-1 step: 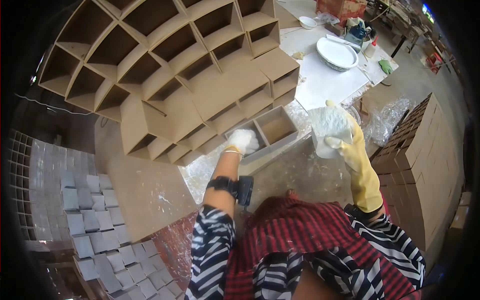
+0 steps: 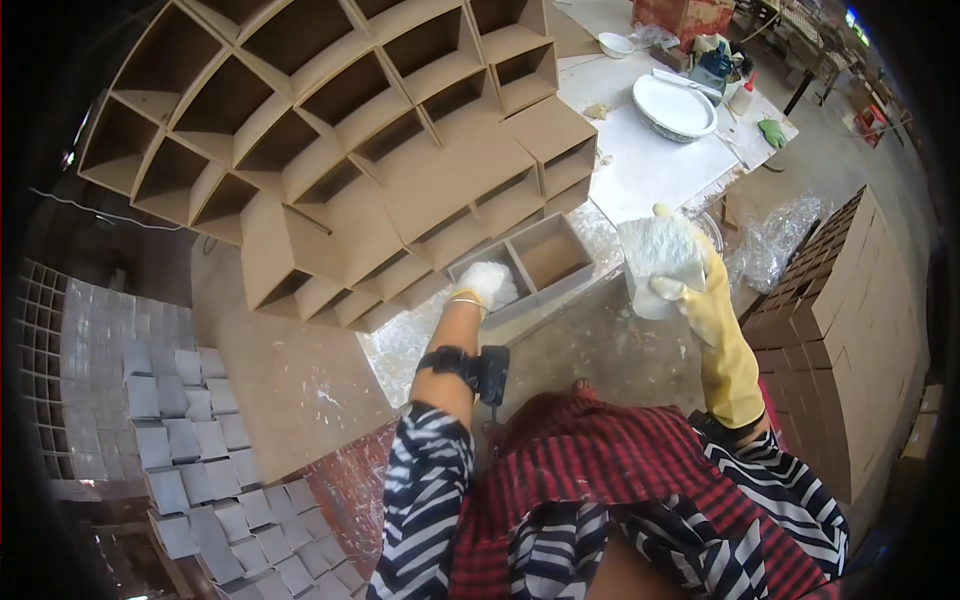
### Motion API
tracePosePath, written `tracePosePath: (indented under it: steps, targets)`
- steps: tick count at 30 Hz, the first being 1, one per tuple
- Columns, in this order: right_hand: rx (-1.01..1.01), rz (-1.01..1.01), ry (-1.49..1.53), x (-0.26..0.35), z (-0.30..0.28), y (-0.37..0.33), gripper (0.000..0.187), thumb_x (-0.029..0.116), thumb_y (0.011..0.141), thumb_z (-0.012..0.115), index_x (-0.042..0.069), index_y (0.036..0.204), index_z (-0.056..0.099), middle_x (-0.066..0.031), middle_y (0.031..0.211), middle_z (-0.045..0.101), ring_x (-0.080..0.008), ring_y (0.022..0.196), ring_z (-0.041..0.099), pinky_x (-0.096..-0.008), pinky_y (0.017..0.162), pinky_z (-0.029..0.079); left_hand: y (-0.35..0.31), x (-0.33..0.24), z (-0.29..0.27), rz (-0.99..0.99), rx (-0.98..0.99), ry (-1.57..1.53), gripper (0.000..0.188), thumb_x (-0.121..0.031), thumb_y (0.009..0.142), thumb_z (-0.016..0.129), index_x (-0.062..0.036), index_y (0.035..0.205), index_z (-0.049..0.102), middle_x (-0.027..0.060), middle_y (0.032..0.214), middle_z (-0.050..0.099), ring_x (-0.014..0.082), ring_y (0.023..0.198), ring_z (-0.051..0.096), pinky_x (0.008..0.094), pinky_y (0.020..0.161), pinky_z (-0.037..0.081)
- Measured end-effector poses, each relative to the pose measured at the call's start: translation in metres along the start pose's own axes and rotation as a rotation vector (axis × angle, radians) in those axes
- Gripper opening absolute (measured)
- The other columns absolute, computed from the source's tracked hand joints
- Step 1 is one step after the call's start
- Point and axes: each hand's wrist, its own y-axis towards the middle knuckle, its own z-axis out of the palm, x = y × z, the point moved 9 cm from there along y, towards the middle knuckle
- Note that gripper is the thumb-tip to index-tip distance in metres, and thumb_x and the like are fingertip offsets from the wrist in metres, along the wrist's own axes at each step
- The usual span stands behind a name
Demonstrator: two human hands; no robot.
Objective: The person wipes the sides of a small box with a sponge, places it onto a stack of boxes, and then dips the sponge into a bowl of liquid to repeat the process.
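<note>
My left hand [image 2: 487, 284], in a white knit glove, is closed over the left end of a small two-compartment fibreboard box [image 2: 563, 289], at its near wall; the fingers are partly hidden inside. The box lies on the white-smeared work surface, beside a row of brown boxes. My right hand [image 2: 694, 280], in a long yellow rubber glove, grips a pale, white-coated, sponge-like pad [image 2: 655, 250] to the right of the box and apart from it. Its exact kind is unclear.
Stacked brown compartment boxes [image 2: 420, 190] fill the far left. At the back right stand a round white basin [image 2: 674, 106], a small white bowl [image 2: 616, 44] and a red-capped bottle [image 2: 743, 94]. Brown boxes [image 2: 850, 340] pile up on the right, near clear plastic wrap [image 2: 785, 240]. Grey pieces [image 2: 200, 450] lie lower left.
Very little differs. My left forearm has shifted and turned slightly, while the box and the pad in my right hand stay in nearly the same place.
</note>
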Motion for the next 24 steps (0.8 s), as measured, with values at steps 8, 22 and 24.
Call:
tracePosePath:
  steps: [8,22,24]
  targets:
    - [-0.082,0.088,0.087,-0.052,-0.048,-0.01,0.072,0.008,0.078,0.08,0.004,0.143,0.049,-0.0057,0.134,0.058,-0.015,0.121,0.054,-0.0314,0.105,0.041,-0.019,-0.038,0.012,-0.441,-0.49,-0.422,0.071,-0.056,0.1,0.027,-0.0004,0.124,0.063,0.0301,0.132,0.056,0.0435,0.129,0.048,0.0446,0.111,0.035]
    - [0.501,-0.372,-0.422,0.001,0.094,0.023,0.077,0.002,0.067,0.077,0.01,0.14,0.053,-0.0114,0.118,0.066,-0.0255,0.106,0.063,-0.037,0.097,0.048,-0.217,-0.094,0.024,0.204,-0.935,-1.557,0.045,-0.027,0.106,0.028,-0.0058,0.144,0.041,0.0113,0.141,0.05,0.0288,0.127,0.05,0.0412,0.109,0.041]
    - [0.686,-0.588,-0.4,0.014,0.141,0.02,0.076,0.004,0.064,0.078,0.011,0.137,0.055,-0.0105,0.11,0.066,-0.0282,0.098,0.063,-0.0397,0.09,0.05,-0.22,-0.085,0.029,0.272,-0.898,-1.414,0.046,-0.028,0.106,0.028,-0.006,0.144,0.041,0.0115,0.141,0.05,0.0282,0.127,0.05,0.0411,0.11,0.041]
